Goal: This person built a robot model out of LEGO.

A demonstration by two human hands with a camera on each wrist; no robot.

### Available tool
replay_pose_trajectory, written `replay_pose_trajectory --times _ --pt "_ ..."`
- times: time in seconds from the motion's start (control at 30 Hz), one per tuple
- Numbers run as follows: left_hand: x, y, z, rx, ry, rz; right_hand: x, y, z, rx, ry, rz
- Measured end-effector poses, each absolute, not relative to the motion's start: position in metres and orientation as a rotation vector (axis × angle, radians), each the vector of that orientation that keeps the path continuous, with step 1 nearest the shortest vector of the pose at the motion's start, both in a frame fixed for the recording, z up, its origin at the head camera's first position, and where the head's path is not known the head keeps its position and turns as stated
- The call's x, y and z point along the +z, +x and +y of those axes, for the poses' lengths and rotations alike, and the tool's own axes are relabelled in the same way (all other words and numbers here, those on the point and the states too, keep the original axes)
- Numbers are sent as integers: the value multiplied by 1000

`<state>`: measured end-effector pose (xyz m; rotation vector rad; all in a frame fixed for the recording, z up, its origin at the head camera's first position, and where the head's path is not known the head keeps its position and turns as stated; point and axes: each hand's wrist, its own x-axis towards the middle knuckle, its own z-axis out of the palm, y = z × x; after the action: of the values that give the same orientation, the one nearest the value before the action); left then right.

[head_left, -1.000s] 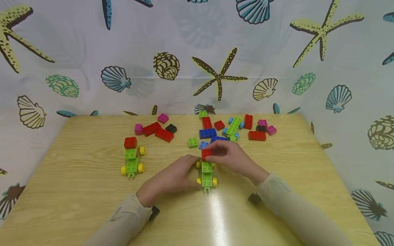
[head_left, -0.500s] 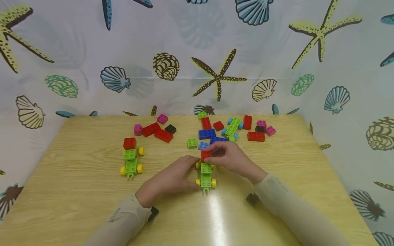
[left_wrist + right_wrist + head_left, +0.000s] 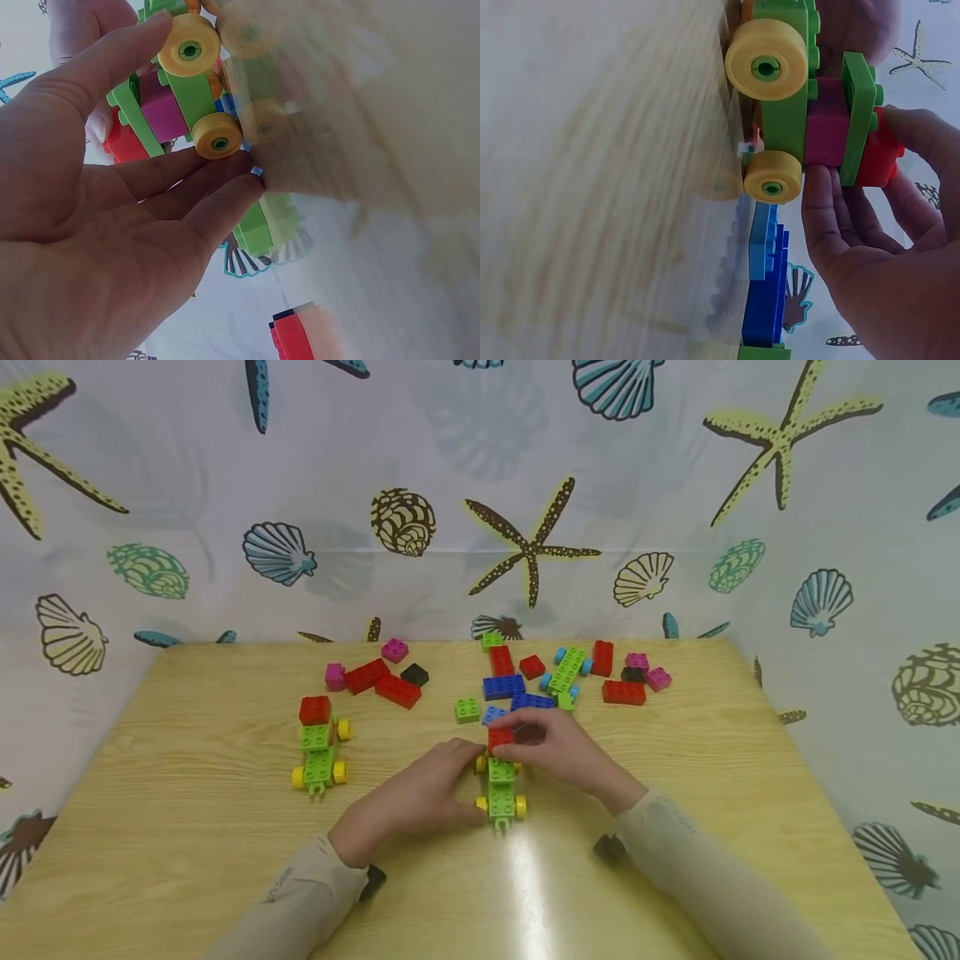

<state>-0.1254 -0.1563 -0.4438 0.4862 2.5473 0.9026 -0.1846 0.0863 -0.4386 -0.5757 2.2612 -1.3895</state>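
Note:
A green toy car with yellow wheels stands on the table, between both hands. Its body carries a magenta brick, a green plate above that, and a red brick on top. From the left side my left hand holds the car, thumb at one wheel and fingers at the other, as the left wrist view shows. My right hand pinches the red brick, its lower fingers reaching beside the magenta brick. Part of the far wheels is hidden behind the hands.
A similar green car topped with red stands to the left. Behind lie blue bricks, a green brick, a blue-wheeled green car base, and several red, pink and black bricks. A patterned cloth hangs beyond the table.
Both hands keep their hold on the car and the red brick. The right hand and wrist have shifted very slightly; the rest of the scene stays the same.

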Motion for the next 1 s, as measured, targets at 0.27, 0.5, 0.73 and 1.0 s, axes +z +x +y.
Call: replay_pose_trajectory --times 0.27,0.5,0.73,1.0 --pt "-442 -125 -157 898 479 2543 -441 -182 84 -1418 -534 2250" --pt "-444 -127 -156 873 491 2560 -445 -186 87 -1404 -597 2248" --pt "-444 -127 -154 809 505 2594 -432 -190 90 -1247 -638 2225" --pt "-444 -124 -158 788 495 2627 -429 -179 83 -831 -713 2381"
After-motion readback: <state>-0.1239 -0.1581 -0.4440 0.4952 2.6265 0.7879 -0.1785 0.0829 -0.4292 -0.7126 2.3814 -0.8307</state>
